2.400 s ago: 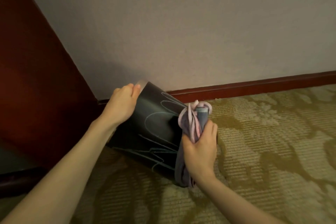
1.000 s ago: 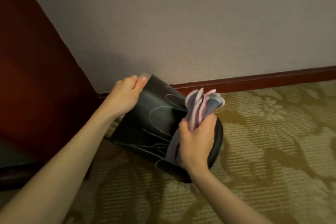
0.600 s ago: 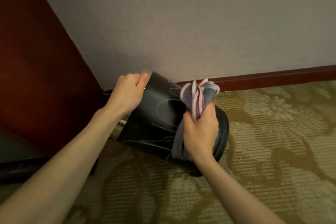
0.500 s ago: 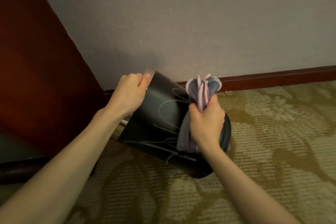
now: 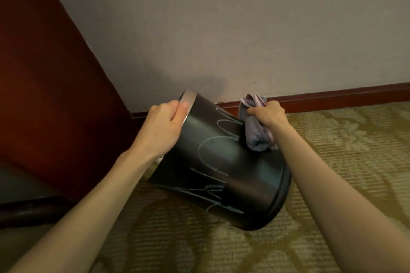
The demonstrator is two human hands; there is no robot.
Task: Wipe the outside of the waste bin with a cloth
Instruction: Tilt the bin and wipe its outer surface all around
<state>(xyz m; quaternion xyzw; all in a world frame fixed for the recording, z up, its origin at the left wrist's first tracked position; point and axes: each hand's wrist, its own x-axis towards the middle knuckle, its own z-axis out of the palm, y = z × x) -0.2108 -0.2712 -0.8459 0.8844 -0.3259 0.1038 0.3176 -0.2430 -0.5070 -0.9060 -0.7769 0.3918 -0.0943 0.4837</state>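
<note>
A black round waste bin [image 5: 224, 168] lies tilted on the carpet, its silver-rimmed mouth pointing up-left and its base toward me at the lower right. Pale scribble marks run across its side. My left hand [image 5: 163, 127] grips the silver rim at the top left. My right hand [image 5: 267, 115] clutches a bunched grey-and-pink cloth [image 5: 256, 133] and presses it against the bin's upper right side, close to the skirting.
A dark red wooden panel [image 5: 44, 73] rises on the left, a pale wall [image 5: 244, 29] with a red skirting board [image 5: 332, 95] stands behind the bin. Patterned beige carpet [image 5: 343, 150] spreads to the right and front.
My right hand has carried the cloth up the bin's side, from near the base toward the upper right edge. My left hand has kept its hold on the rim.
</note>
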